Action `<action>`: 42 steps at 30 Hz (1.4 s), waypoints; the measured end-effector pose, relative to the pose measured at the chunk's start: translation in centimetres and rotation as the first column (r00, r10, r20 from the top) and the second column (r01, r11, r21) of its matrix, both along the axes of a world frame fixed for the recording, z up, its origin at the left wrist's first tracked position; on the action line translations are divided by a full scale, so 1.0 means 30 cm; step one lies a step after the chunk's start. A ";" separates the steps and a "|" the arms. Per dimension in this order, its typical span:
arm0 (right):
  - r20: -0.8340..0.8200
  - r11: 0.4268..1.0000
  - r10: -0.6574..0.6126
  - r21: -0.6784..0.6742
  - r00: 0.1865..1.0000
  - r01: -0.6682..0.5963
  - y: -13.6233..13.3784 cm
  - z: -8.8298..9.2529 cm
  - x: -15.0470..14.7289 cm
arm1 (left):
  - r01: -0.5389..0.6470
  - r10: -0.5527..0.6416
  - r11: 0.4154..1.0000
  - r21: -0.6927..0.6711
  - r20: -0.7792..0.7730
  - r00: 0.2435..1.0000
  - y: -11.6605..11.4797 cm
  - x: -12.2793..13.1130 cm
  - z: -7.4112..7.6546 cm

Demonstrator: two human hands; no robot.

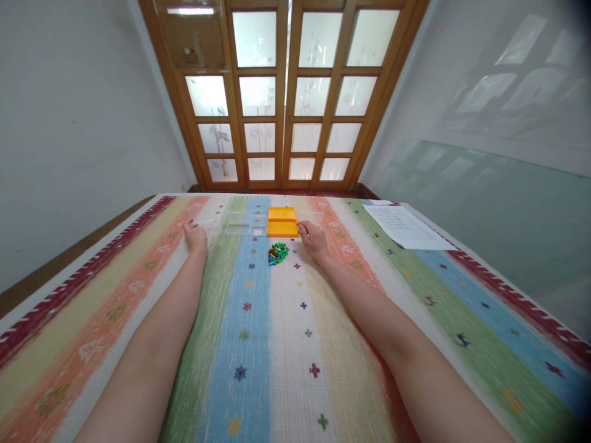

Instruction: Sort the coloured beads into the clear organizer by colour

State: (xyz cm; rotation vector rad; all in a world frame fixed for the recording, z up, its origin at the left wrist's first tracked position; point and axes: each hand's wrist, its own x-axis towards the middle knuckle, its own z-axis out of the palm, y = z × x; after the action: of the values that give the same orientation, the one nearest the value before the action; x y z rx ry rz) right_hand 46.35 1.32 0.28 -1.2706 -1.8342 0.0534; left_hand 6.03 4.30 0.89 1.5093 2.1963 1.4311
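Note:
My left hand point(196, 237) rests at the left end of a row of clear plastic boxes point(237, 224), its fingers loosely bent and a little apart. A faint see-through piece lies right beside it. At the other end, my right hand point(314, 239) has its fingers curled together against the right edge of an orange two-part tray point(282, 229). Whatever may be between those fingertips is hidden. Another clear piece point(313, 217) shows behind this hand. Just in front of the tray lies a small pile of green, blue, brown and other coloured little pieces point(277, 253).
A striped, patterned cloth point(258, 344) covers the table. White printed sheets point(406, 226) lie at the far right. Beyond the table stand wood-framed glass doors point(284, 92), and a glass panel point(489, 215) leans by the right wall.

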 end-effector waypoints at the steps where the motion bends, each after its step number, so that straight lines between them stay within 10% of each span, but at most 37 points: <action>1: 0.006 1.000 0.001 -0.001 1.000 -0.001 0.000 -0.001 0.000 | -0.034 0.035 0.999 -0.034 0.034 0.999 0.006 -0.010 -0.010; 12: 0.030 0.999 0.032 -0.024 0.999 -0.031 0.001 -0.002 -0.006 | -0.103 0.092 0.994 -0.044 -0.206 0.974 0.004 -0.008 -0.040; 22: 0.095 0.999 0.033 -0.018 0.995 -0.031 0.003 -0.014 -0.009 | 0.053 -0.127 0.983 -0.179 -0.439 0.889 -0.015 0.060 -0.035; 42: 0.072 0.994 0.089 -0.070 0.993 -0.084 -0.004 -0.019 -0.012 | 0.055 -0.160 0.970 -0.237 -0.450 0.879 0.011 0.026 -0.041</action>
State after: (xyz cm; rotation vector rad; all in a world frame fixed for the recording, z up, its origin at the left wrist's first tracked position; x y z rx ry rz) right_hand 46.00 1.20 -0.28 -1.2536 -1.9658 0.1166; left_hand 6.80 4.63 -0.34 2.0180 2.3673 0.8135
